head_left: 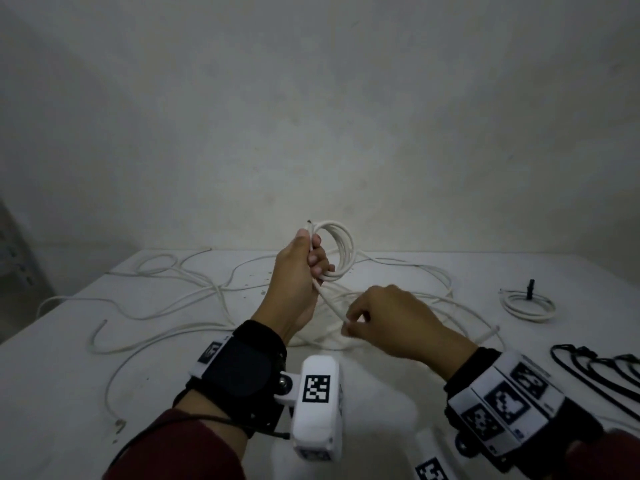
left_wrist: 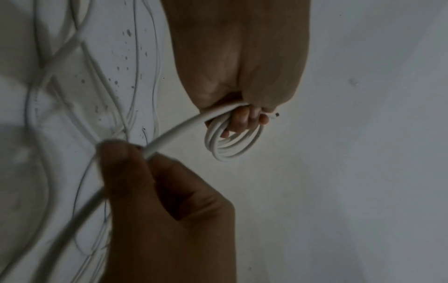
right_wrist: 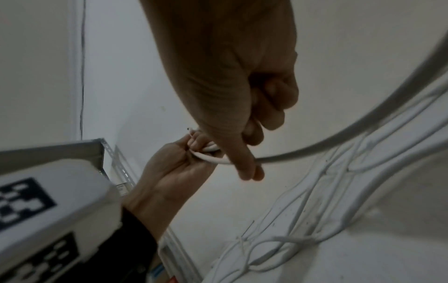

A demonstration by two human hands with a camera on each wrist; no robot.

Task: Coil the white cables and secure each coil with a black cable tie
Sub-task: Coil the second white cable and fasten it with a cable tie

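Observation:
My left hand (head_left: 304, 268) is raised above the table and grips a small coil of white cable (head_left: 341, 249) of several loops; the cable's cut end (head_left: 308, 222) sticks up past the thumb. From the coil the same cable (head_left: 330, 301) runs down to my right hand (head_left: 349, 327), which pinches it between thumb and fingers. The left wrist view shows the coil (left_wrist: 234, 141) round my fingers and the right hand (left_wrist: 135, 153) pinching the strand. In the right wrist view the cable (right_wrist: 315, 145) curves off to the right.
Loose white cables (head_left: 194, 292) sprawl over the white table (head_left: 69, 393). A finished coil (head_left: 528, 304) with a black tie (head_left: 529, 289) lies at the right. Several black cable ties (head_left: 595, 368) lie at the right edge. A wall stands behind.

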